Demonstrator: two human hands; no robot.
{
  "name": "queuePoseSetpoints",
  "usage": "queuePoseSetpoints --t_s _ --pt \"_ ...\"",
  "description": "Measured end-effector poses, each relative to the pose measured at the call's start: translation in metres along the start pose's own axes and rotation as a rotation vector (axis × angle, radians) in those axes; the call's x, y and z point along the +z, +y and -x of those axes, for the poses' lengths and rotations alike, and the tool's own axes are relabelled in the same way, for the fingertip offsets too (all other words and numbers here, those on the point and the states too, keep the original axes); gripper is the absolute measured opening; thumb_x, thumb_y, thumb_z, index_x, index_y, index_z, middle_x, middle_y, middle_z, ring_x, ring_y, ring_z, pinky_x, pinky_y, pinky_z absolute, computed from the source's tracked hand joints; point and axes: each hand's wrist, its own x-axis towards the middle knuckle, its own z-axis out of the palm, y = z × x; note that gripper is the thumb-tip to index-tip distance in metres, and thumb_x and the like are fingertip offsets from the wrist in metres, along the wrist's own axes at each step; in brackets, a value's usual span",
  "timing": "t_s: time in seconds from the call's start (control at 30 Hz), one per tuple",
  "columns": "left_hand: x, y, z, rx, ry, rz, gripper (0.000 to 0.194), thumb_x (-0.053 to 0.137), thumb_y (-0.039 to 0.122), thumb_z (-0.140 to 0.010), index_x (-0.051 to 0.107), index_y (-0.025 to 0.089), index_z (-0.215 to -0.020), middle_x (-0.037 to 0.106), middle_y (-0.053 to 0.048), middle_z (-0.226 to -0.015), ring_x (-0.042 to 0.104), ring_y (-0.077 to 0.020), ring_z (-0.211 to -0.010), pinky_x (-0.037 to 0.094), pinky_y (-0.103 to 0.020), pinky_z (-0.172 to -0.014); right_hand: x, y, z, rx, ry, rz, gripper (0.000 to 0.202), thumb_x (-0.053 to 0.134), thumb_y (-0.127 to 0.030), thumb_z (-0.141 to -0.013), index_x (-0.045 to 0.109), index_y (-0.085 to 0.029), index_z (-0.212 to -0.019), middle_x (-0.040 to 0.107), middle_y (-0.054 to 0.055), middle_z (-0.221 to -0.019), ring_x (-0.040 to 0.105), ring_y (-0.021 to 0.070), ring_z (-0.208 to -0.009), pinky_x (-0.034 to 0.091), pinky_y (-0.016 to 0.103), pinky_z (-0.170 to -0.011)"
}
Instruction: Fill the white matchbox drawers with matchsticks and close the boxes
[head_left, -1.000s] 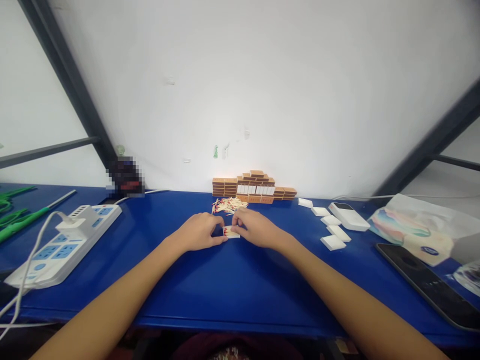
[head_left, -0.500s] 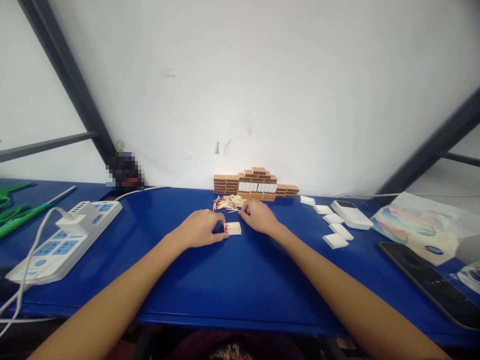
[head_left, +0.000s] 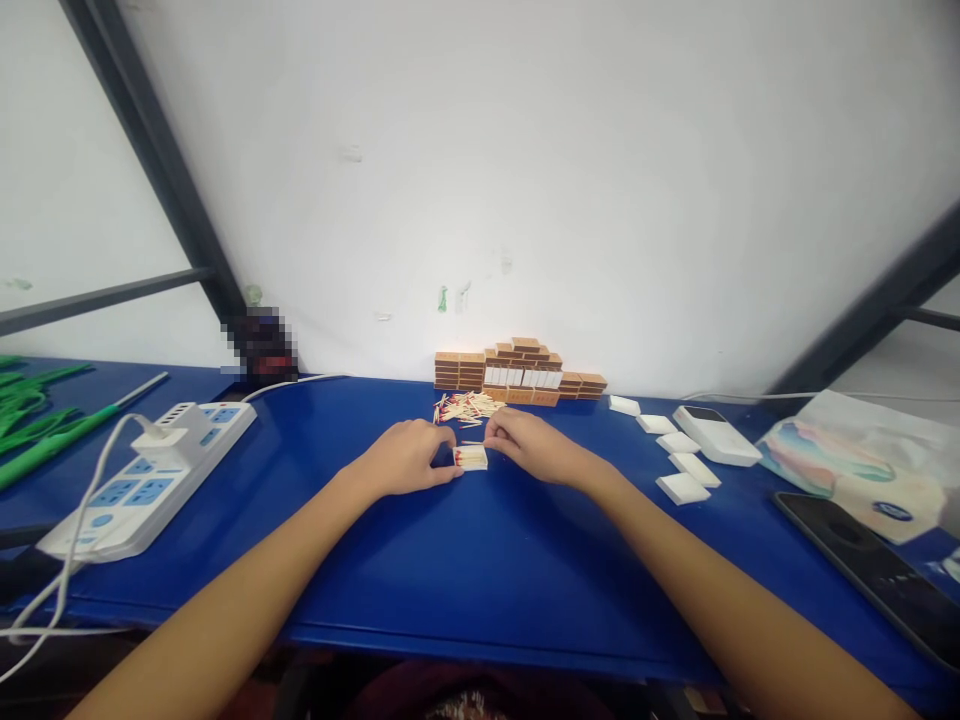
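Note:
A small white matchbox tray (head_left: 472,464) with red-tipped matches in it lies on the blue table. My left hand (head_left: 409,456) grips the tray's left end between thumb and fingers. Just behind the tray's right end, my right hand (head_left: 529,443) is closed in a pinch on a match (head_left: 471,443), whose red head points left. A loose pile of matches (head_left: 466,407) lies behind both hands. Beyond it, stacked brown matchboxes (head_left: 459,370) form a low wall, with several white tray ends (head_left: 523,377) facing out in the middle.
To the right lie several white trays (head_left: 682,488), a white device (head_left: 718,434), a tissue pack (head_left: 855,460) and a black phone (head_left: 870,560). On the left are a power strip (head_left: 142,500) with white cables and green scissors (head_left: 45,440). A wall stands behind the table.
My right hand has come from the match pile toward the tray, bringing a match. My left hand stays at the tray. The whole view has shifted slightly.

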Motion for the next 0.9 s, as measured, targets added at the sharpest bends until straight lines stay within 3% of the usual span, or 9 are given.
queuePoseSetpoints --t_s 0.23,0.4,0.53,0.7,0.9 --pt "-0.002 0.002 0.0 -0.004 -0.003 -0.005 0.032 0.067 0.05 -0.089 0.071 0.022 -0.104 0.069 -0.003 -0.078 0.062 -0.0197 -0.069 0.032 -0.028 -0.058 0.008 -0.011 -0.001 -0.03 -0.039 0.083 0.01 0.058 -0.017 -0.1 0.06 -0.018 -0.09 0.064 0.005 -0.091 0.055 0.0172 -0.082 0.036 0.027 -0.071" --pt "-0.001 0.003 0.001 0.011 0.006 0.037 0.032 0.069 0.049 -0.089 0.071 0.022 -0.105 0.068 -0.001 -0.075 0.062 -0.0186 -0.067 0.032 -0.028 -0.059 0.011 0.003 -0.009 0.016 0.114 0.02 0.009 0.06 -0.019 -0.098 0.061 -0.019 -0.089 0.061 0.0 -0.079 0.053 0.0146 -0.072 0.034 0.025 -0.065" --pt "0.0 0.006 0.0 0.05 -0.008 0.126 0.032 0.07 0.049 -0.088 0.071 0.022 -0.105 0.068 0.001 -0.073 0.062 -0.0168 -0.064 0.034 -0.027 -0.058 0.024 0.019 -0.025 0.092 0.205 0.051 0.002 0.065 -0.02 -0.095 0.064 -0.018 -0.095 0.063 0.002 -0.085 0.055 0.015 -0.076 0.035 0.026 -0.066" --pt "0.001 0.006 -0.001 0.038 -0.012 0.124 0.03 0.07 0.048 -0.088 0.072 0.022 -0.102 0.068 0.001 -0.072 0.061 -0.0165 -0.063 0.034 -0.028 -0.058 0.035 0.026 -0.037 0.136 0.201 0.086 0.009 0.066 -0.027 -0.096 0.065 -0.018 -0.093 0.065 0.004 -0.09 0.057 0.0162 -0.079 0.035 0.026 -0.067" --pt "0.003 0.005 0.0 0.039 0.002 0.121 0.03 0.069 0.049 -0.088 0.071 0.022 -0.102 0.069 0.001 -0.073 0.062 -0.017 -0.065 0.035 -0.028 -0.059 0.033 0.021 -0.038 0.189 0.153 0.099 0.01 0.065 -0.026 -0.099 0.064 -0.018 -0.092 0.068 0.004 -0.092 0.06 0.0168 -0.082 0.037 0.026 -0.068"
